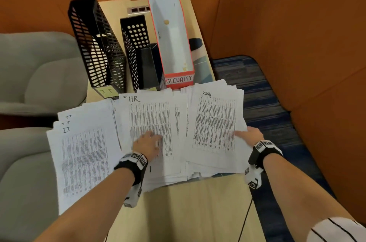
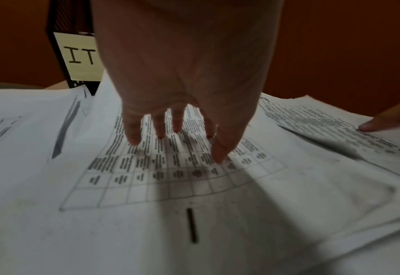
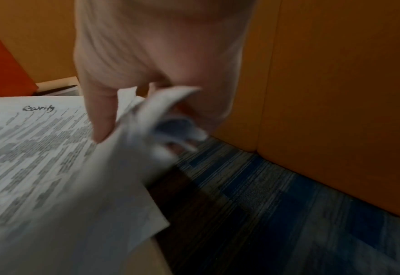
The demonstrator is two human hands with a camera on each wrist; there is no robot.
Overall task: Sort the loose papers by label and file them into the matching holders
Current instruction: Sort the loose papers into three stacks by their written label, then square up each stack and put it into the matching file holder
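From the head view, our left hand (image 1: 147, 143) lies flat, fingers spread, on the HR pile (image 1: 150, 120); our right hand (image 1: 248, 134) pinches the outer edge of the Security pile (image 1: 214, 120). The IT pile (image 1: 83, 158) sits left of our left hand, overhanging the table (image 1: 198, 208). Beyond both hands stand the IT holder (image 1: 95, 43), a second black holder (image 1: 138, 51) and the Security box (image 1: 172, 29). We judge the sheets light, limp and prone to sliding, so best squared and gripped along an edge.

At the left wrist, fingers (image 2: 133, 132) press the printed sheet (image 2: 170, 176), which bows slightly.

At the right wrist, thumb above and fingers below clamp curling page corners (image 3: 168, 115). Blue carpet (image 3: 277, 204) lies below and orange walls (image 3: 335, 74) stand close.
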